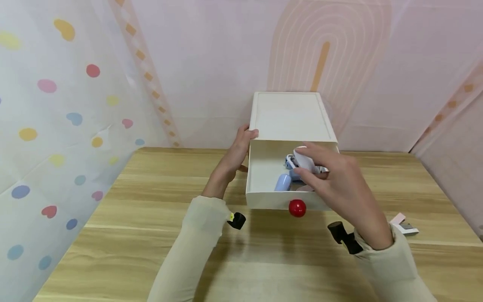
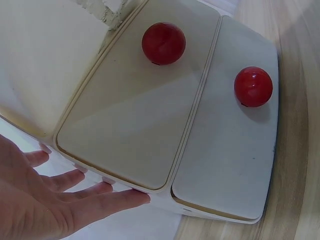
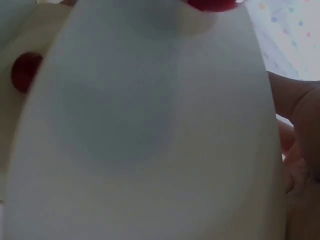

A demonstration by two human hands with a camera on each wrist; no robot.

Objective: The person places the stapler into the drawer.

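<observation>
a: from the head view, we see the white box (image 1: 288, 117) near the table's (image 1: 151, 235) far edge, close to the wall. its top drawer (image 1: 264, 184) is pulled out toward us, red knob (image 1: 297, 208) on the front. bare wood lies left, right and in front of it.

b: our left hand (image 1: 237, 153) rests against the box's left side, fingers (image 1: 250, 133) straight at the top corner, holding nothing. our right hand (image 1: 336, 184) hovers over the drawer's right half, fingers curled round a small white thing (image 1: 303, 160).

a: that white thing sits at the fingertips, just above the drawer's rim. below it in the drawer lie a pale blue piece (image 1: 282, 183) and something blue and white we cannot make out. a small pink-and-grey item (image 1: 403, 225) lies on the table to the right, well apart.

b: in the left wrist view, two drawer fronts (image 2: 135, 115) lie side by side, each with a red knob (image 2: 163, 43). our left hand (image 2: 45, 200) lies flat with fingers (image 2: 117, 199) outstretched along the box's edge. wood shows past the right-hand front.

a: in the right wrist view, the white thing (image 3: 145, 135) fills nearly everything, too close to read its shape. our right hand's fingers (image 3: 295, 135) press its right side. a red knob (image 3: 25, 70) peeks at the left.
</observation>
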